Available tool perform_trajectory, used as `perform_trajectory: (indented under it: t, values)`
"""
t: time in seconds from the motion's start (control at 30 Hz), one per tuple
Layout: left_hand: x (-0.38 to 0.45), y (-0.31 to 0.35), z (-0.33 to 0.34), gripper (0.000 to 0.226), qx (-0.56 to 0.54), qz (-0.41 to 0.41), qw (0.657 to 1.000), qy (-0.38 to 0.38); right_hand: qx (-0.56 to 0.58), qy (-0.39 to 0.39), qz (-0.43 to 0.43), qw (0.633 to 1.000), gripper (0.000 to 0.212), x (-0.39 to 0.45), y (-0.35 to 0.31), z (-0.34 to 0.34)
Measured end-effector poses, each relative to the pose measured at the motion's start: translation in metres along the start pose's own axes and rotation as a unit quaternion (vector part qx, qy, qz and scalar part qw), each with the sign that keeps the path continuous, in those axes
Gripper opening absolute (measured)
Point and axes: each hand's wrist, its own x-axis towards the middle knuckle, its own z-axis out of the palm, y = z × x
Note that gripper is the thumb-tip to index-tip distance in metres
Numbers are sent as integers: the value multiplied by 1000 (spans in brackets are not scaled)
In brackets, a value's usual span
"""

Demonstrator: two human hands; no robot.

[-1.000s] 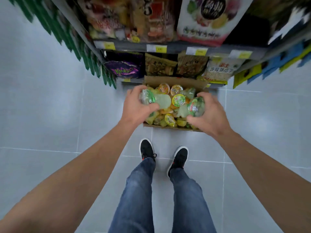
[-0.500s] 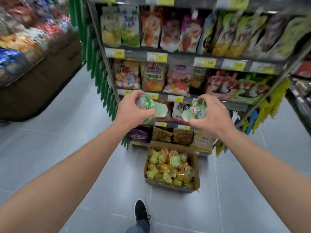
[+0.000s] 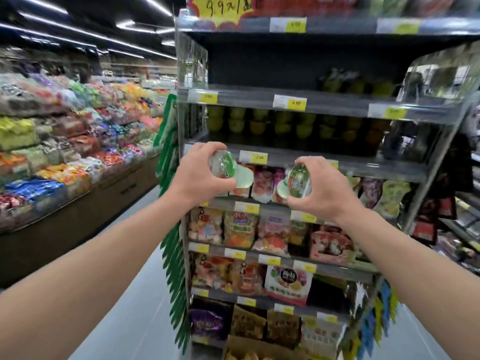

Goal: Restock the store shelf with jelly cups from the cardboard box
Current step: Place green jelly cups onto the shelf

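2 hands [image 3: 262,180] raised — each gripping a jelly cup [image 3: 225,169].

view: single head-worn wide-angle camera
facing: forward, roughly level, toward grey metal store shelf unit [image 3: 306,105] with yellow price tags
range: close; shelf just beyond both outstretched forearms
frame edges: bulk candy display [image 3: 65,141] far left, dark ceiling with strip lights top left, grey floor bottom
distortion: shelf uprights bow; some motion blur
overlap: none, one view only
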Motion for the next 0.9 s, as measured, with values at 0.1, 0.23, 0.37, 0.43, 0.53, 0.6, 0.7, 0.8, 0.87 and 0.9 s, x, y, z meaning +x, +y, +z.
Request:
perform_trajectory:
  t: [0.1, 0.23, 0.37, 0.43, 0.53, 0.6, 0.7, 0.8, 0.87, 0.9]
  values:
    - [25, -5, -12, 71, -7, 21, 1000, 9, -2, 32, -4, 999, 84, 26, -15, -6]
    - [66, -14, -25, 71, -12, 53, 998, 14, -14, 66, -8, 998, 84, 59, -27, -13]
    - [111, -16, -35, 71, -12, 97, 995, 24, -23, 108, -12, 994, 82, 95, -33, -23]
    - [134, -16, -38, 72, -8, 119, 992, 30, -29, 122, -12, 992, 82, 117, -33, -26]
    - [172, -18, -40, 75, 9, 146, 988, 52, -23, 150, -21, 988, 80, 154, -27, -31]
    - [200, -21, -41, 77, 18, 153, 985, 74, -19, 172, -36, 984, 82, 181, -22, -35]
    - [235, -26, -41, 81, 39, 161, 979, 118, -7, 205, -58, 977, 84, 221, -13, -37]
    - [263, -31, -41, 81, 56, 148, 975, 153, 5, 211, -75, 975, 83, 260, -11, -35]
    - [281, -36, -40, 83, 72, 138, 975, 157, 13, 201, -85, 976, 82, 285, -11, -31]
    - [289, -39, -40, 83, 80, 133, 976, 154, 18, 195, -87, 977, 83, 297, -11, -28]
